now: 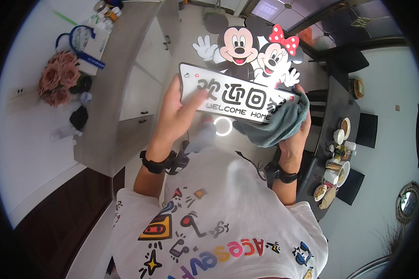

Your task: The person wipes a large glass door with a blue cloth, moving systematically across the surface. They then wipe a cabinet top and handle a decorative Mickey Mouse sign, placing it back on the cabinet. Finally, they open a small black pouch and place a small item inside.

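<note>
Held up before me is a flat white sign (227, 98) with a black border and large lettering. Two cartoon mouse figures (239, 47) rise from its top edge, one wearing a red spotted bow. My left hand (176, 111) grips the sign's left end, with the thumb across its front. At the other end my right hand (302, 118) holds the sign together with a grey-green cloth (281, 122). The cloth covers the lower right corner of the sign and hangs below it. Most fingers of both hands are hidden.
To the left, a long cabinet (125, 69) bears pink artificial roses (59, 78), a bag with blue handles (90, 48) and bottles. A dark dining table (333, 101) on the right holds bowls and plates of food (320, 191). Dark chairs (366, 130) stand around it.
</note>
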### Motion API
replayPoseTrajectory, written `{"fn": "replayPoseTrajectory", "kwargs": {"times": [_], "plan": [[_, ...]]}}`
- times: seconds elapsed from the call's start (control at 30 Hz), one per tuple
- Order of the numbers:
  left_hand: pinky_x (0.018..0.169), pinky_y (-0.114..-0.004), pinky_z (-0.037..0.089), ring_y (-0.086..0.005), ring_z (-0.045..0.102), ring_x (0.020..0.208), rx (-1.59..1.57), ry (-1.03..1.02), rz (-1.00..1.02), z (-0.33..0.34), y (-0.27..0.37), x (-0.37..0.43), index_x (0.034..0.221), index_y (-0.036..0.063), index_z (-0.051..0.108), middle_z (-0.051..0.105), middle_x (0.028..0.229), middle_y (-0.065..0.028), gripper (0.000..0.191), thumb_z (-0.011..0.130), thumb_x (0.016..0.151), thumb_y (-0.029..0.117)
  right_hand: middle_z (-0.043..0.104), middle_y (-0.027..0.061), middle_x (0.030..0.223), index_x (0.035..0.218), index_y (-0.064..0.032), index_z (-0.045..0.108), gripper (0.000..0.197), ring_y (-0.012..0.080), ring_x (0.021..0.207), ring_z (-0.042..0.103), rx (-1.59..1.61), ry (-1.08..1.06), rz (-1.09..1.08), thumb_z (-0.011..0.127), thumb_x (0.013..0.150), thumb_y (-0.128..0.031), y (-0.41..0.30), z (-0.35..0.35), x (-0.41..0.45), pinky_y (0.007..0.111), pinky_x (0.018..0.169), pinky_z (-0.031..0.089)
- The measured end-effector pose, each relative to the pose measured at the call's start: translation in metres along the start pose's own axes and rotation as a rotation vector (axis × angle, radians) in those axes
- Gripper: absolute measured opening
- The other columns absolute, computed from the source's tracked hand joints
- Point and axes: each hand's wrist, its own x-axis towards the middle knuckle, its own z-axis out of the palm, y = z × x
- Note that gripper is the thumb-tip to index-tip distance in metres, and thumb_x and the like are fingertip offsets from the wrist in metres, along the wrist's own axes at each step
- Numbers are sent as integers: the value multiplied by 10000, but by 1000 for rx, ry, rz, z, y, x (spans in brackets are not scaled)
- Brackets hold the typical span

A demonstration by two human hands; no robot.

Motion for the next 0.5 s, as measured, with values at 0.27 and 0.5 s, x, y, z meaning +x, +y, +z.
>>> {"fn": "replayPoseTrajectory", "kwargs": {"times": [0.27,0.5], "plan": [[743,-208,431,-49,523,820,-65,291,49,27,21,-66,1111,-20,516,591,947,-30,285,396,1003,216,430,79,1306,1353,-33,367,700,158,1117,481,-179,-184,-249,665,725,42,-22,-10,-39,284,965,386],[818,-329,513,-181,619,933,-63,356,184,64,54,-104,1169,-38,484,595,1049,-113,394,350,1011,297,499,81,1185,1252,-4,449,503,151,1075,486,28,-88,-374,622,780,0,-48,-44,-59,275,920,400]]}}
